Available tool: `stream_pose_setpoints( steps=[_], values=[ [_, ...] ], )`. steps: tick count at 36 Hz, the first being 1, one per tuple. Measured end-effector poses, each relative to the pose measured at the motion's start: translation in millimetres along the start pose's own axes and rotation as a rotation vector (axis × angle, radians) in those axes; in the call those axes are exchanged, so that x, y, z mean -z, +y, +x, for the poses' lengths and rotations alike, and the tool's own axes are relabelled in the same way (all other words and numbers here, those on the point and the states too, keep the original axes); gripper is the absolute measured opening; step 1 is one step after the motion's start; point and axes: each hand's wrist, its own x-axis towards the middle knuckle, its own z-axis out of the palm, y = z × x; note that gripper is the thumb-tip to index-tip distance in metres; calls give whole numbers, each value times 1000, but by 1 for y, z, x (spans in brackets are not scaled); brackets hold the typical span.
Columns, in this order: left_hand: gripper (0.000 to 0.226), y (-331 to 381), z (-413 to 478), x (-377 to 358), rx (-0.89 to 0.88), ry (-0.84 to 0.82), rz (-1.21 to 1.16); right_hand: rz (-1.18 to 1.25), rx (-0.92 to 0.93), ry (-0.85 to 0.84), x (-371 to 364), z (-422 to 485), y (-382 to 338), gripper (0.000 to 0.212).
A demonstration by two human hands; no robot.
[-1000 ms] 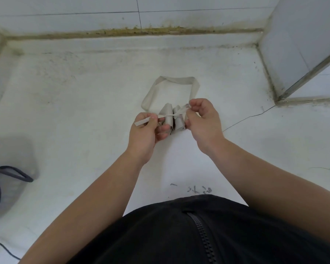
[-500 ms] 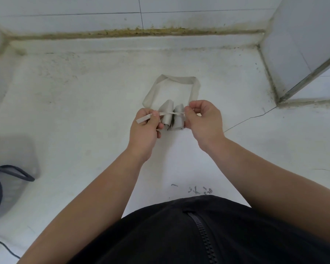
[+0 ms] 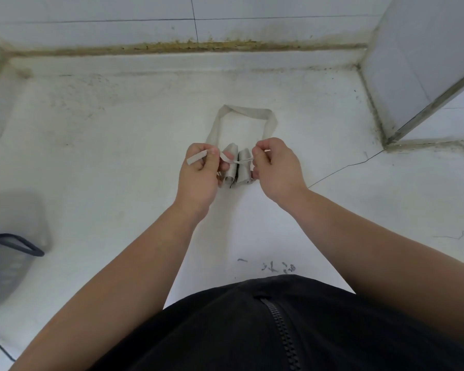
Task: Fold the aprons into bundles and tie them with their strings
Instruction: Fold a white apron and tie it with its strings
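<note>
Over the past second the thin grey apron string [image 3: 196, 157] has gone from a slack slant to a line pulled taut across the small rolled grey fabric apron bundle [image 3: 240, 171], narrowing to what looks like a knot at its middle. The left hand [image 3: 198, 175] and the right hand [image 3: 276, 167] each pinch one end between curled fingers, close on either side of the bundle. The bundle sits on the white tabletop [image 3: 118, 156] with its flat neck strap [image 3: 247, 111] looped behind, so this tie seems nearly cinched.
</note>
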Motion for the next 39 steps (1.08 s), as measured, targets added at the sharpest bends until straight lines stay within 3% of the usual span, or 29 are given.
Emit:
stream_pose_setpoints(
  steps=[5, 10, 11, 13, 14, 16, 18, 24, 30, 39],
  values=[
    [19, -3, -1, -8, 89, -1, 47, 58, -41, -14, 1, -4, 4, 15],
    [21, -3, -4, -9, 95, -4, 36, 269, -238, 42, -2, -5, 9, 62],
    [21, -4, -5, -10, 91, -7, 37, 275, -279, 46, -3, -5, 8, 62],
    [22, -6, -6, -11, 80, -9, 54, 187, -285, 16, -5, -3, 8, 29],
    [23, -6, -7, -11, 75, -7, 60, 125, -266, 9, -5, -3, 8, 27],
    [23, -7, -8, -12, 73, 11, 49, -5, -260, -42, -4, -2, 3, 49],
    [23, -7, -8, -12, 76, 23, 29, -71, -257, -67, -3, 0, -1, 54],
    [23, -4, -5, -8, 73, 61, 39, -281, -72, -3, 0, -2, -4, 49],
    [23, 0, 0, -3, 83, 63, 81, -258, -37, 33, -4, -6, -3, 41],
    [18, 2, -14, -4, 107, -31, -91, -319, -25, -11, 1, 0, 5, 39]
  ],
)
